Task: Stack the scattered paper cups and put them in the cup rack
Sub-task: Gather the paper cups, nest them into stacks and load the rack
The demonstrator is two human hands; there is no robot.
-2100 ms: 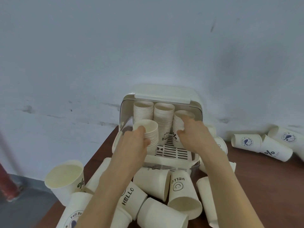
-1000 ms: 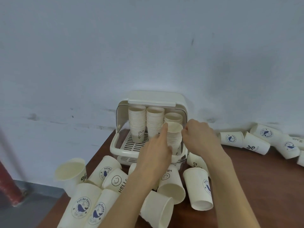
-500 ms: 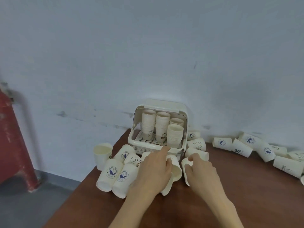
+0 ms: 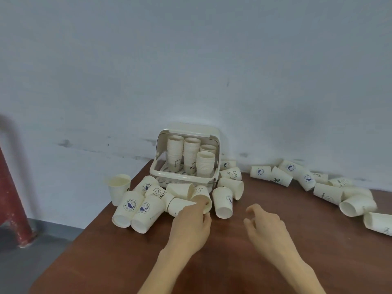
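Observation:
The cream cup rack (image 4: 184, 177) stands open at the back of the brown table (image 4: 233, 262), against the wall, and holds several stacks of paper cups (image 4: 205, 164). Loose white paper cups lie in a heap (image 4: 140, 205) in front of it. My left hand (image 4: 191, 223) reaches into that heap. Its fingers are inside the mouth of a lying paper cup (image 4: 204, 196) and its thumb is under the rim. My right hand (image 4: 265, 223) hovers over bare table, fingers apart and curled, holding nothing. Another lying cup (image 4: 222, 201) sits just to its left.
More cups are scattered along the wall at the right (image 4: 327, 188). One cup stands upright at the table's left corner (image 4: 117, 187). The table's left edge runs diagonally, with grey floor (image 4: 31, 262) and a red post (image 4: 11, 200) beyond it.
Both hands have come out of the rack, leaving a stack at its front right. The view has pulled back. My right hand has let go of the cup it touched and moved right.

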